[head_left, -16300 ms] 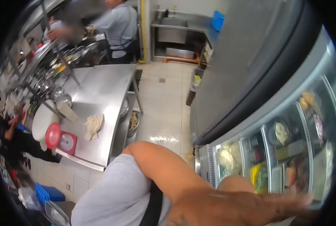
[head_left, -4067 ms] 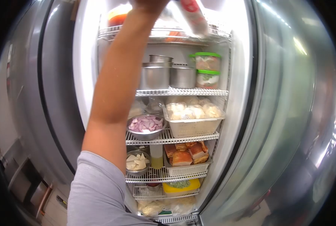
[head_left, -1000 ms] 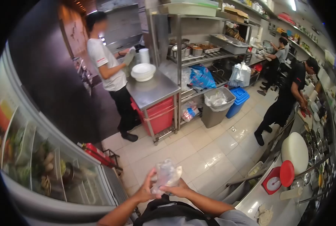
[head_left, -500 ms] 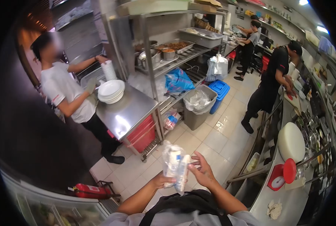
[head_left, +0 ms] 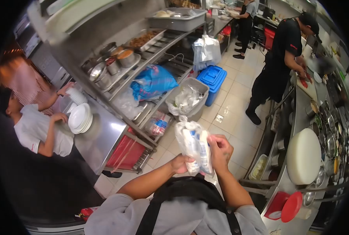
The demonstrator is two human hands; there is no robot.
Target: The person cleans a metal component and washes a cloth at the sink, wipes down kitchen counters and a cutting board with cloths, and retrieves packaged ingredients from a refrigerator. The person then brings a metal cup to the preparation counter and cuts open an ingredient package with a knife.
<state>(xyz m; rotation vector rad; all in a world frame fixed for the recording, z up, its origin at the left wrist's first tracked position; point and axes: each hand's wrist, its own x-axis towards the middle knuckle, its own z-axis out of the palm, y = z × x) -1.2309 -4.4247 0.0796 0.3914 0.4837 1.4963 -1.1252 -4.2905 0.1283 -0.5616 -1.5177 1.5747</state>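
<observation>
In front of my apron I hold a clear plastic bag [head_left: 184, 135] with white, blue-printed packets in it. My left hand [head_left: 179, 163] is closed around the bag's lower left side, its thumb across the front. At the right side of the bundle stands a long white packet [head_left: 205, 152] with blue print. My right hand [head_left: 222, 152] has its fingers curled and pinched against this packet's upper right edge. What exactly the packets contain cannot be made out.
A lined grey bin [head_left: 196, 88] and a blue lidded bin [head_left: 213, 78] stand ahead. To the left, a person handles cups beside stacked white plates [head_left: 79, 118] on a steel table. Another person cuts at the right counter, which holds a red scale [head_left: 276, 203] and a white round board [head_left: 303, 156].
My right hand has gone from open fingers beside the packet to curled fingers pinching its edge. The bundle has risen slightly, and my view has turned, moving the shelf and left person leftward.
</observation>
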